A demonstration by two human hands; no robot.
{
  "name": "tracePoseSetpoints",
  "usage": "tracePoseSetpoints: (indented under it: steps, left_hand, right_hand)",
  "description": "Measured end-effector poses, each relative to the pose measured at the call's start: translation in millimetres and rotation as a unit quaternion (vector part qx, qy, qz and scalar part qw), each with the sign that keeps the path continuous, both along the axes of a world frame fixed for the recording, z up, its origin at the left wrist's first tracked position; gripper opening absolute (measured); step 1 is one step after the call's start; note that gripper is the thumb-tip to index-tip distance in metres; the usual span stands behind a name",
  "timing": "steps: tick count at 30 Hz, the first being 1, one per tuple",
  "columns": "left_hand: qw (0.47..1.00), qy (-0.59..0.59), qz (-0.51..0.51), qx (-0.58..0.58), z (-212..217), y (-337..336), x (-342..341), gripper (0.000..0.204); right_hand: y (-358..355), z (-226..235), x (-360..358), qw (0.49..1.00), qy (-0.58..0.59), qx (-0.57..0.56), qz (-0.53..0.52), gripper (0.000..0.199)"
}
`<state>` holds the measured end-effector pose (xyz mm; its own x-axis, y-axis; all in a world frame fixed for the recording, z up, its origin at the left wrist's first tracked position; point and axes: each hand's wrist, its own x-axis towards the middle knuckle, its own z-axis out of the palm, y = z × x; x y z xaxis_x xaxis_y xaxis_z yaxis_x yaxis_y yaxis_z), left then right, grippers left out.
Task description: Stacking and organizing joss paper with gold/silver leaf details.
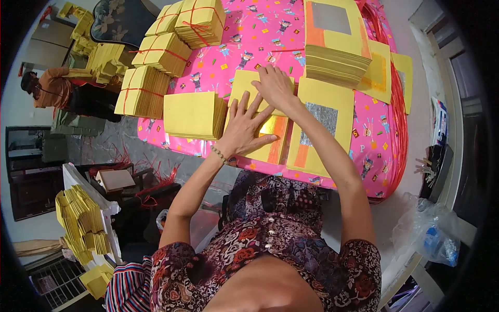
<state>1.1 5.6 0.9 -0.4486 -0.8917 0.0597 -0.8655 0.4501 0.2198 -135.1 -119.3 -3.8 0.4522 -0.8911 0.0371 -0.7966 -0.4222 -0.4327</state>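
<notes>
With its fingers spread, my left hand (240,127) lies flat on yellow paper (253,155) bearing a gold foil patch and an orange stripe. Just beyond it, my right hand (276,87) rests on the far part of the same paper, fingers stretched out. Neither hand grips anything. To the right lies a yellow sheet (316,93) with a silver patch, partly under my right forearm. A neat low pile of plain yellow paper (189,115) sits left of my left hand. My hands hide part of the paper beneath them.
A tall yellow paper stack (338,70) stands at the table's far right. Several bundles tied with red string (140,92) line the far left. Red strands (399,135) hang along the right edge of the pink tablecloth (247,31). Another person (54,88) is at far left.
</notes>
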Motion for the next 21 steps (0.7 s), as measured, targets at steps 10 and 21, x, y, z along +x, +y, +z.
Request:
tracePoseSetpoints:
  steps: [10, 21]
  left_hand:
    - [1.000, 0.013, -0.002, -0.009, -8.5, 3.5, 7.1, 0.088]
    - [0.999, 0.035, -0.026, 0.014, -6.4, -2.8, 16.8, 0.081]
  right_hand:
    - [125.0, 18.1, -54.6, 0.992, 0.075, -0.060, 0.082, 0.065]
    - [135.8, 1.1, -57.9, 0.989, 0.095, -0.068, 0.090, 0.074]
